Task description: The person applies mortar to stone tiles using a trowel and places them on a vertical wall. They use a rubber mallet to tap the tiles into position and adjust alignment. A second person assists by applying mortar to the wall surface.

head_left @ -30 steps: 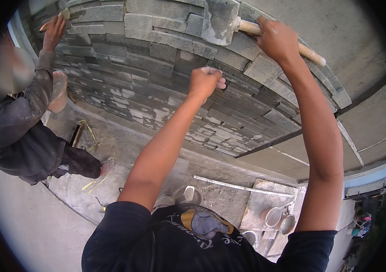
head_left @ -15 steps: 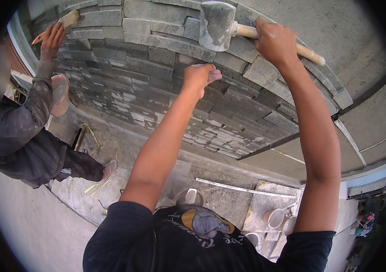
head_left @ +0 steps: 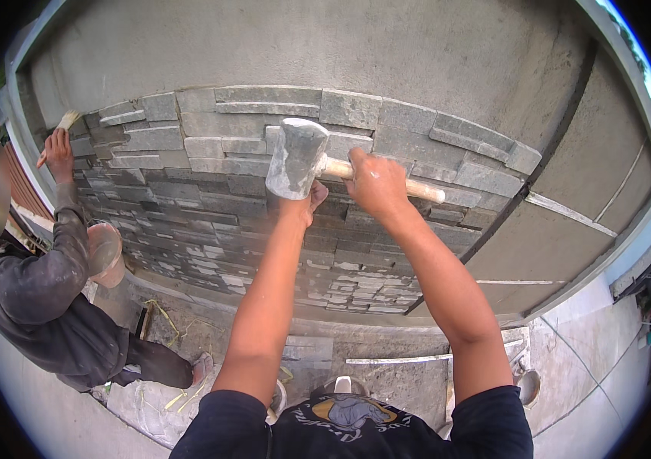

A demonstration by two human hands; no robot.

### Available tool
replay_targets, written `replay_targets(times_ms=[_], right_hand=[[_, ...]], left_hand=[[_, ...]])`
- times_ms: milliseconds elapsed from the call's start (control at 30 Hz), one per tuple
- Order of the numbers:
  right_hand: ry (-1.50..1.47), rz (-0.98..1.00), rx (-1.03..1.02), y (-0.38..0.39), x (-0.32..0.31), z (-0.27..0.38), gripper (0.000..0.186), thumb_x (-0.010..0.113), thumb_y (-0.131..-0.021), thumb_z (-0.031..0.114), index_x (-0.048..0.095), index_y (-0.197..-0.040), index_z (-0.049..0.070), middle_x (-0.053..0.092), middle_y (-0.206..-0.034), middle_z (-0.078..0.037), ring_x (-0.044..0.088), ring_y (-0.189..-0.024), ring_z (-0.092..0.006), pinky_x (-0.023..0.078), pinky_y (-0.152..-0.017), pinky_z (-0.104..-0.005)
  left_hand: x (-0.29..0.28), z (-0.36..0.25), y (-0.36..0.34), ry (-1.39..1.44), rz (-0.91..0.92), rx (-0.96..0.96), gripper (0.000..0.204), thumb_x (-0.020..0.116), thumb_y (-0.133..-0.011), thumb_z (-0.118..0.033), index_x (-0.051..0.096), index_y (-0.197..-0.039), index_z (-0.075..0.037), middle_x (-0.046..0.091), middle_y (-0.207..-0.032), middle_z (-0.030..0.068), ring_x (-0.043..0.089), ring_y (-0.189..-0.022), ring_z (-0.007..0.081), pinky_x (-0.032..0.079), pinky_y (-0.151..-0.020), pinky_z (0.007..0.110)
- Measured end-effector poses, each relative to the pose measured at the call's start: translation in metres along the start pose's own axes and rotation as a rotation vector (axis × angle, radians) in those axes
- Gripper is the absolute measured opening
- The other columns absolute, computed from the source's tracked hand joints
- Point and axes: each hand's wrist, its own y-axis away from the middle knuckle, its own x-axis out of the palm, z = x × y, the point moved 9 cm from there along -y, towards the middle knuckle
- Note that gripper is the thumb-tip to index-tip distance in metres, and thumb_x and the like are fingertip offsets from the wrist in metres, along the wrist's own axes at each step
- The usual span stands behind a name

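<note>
My right hand point(head_left: 375, 183) is closed around the wooden handle point(head_left: 425, 189) of a mallet with a large, dusty, dark grey head point(head_left: 293, 159). The head is in front of my left hand point(head_left: 309, 208), whose curled fingers show at the head's right side, against the stacked grey stone cladding point(head_left: 226, 191); what they hold, if anything, is hidden. The cladding is made of staggered rectangular strips of varying depth, with pale patches lower down.
At left a co-worker's hand point(head_left: 58, 153) holds a brush point(head_left: 68, 120) at the wall, beside a bucket point(head_left: 102, 256). Plain render point(head_left: 302, 46) tops the cladding; panels point(head_left: 578, 199) with pale strips sit right. Below are a long batten point(head_left: 398, 359) and a container point(head_left: 528, 386).
The view has tilted up, showing more plain wall. The mallet has moved left and now covers part of my left hand. The co-worker's brush is still at the wall.
</note>
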Motion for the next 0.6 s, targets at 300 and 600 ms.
replay_targets(times_ms=[300,600], right_hand=[[-0.741,0.045,0.429,0.158,0.081,-0.01,0.033,0.078,-0.086,0.028,0.07,-0.092,-0.002,0.069,-0.074,-0.02,0.069,-0.07,-0.0337,0.051,-0.069,-0.0429],[-0.481,0.311,0.819,0.52,0.183,-0.135,0.043,0.083,-0.079,0.034,0.07,-0.091,-0.006,0.07,-0.084,-0.027,0.068,-0.081,-0.044,0.052,-0.077,-0.0504]], left_hand=[[0.004,-0.015,0.02,-0.118,-0.06,-0.065,0.018,0.063,-0.092,-0.008,0.065,-0.1,0.008,0.072,-0.091,0.0187,0.074,-0.077,0.0258,0.062,-0.068,0.039],[-0.028,-0.07,0.056,-0.588,-0.163,0.212,0.048,0.077,-0.088,-0.038,0.063,-0.098,0.006,0.07,-0.087,0.0147,0.072,-0.076,0.0207,0.055,-0.068,0.034]])
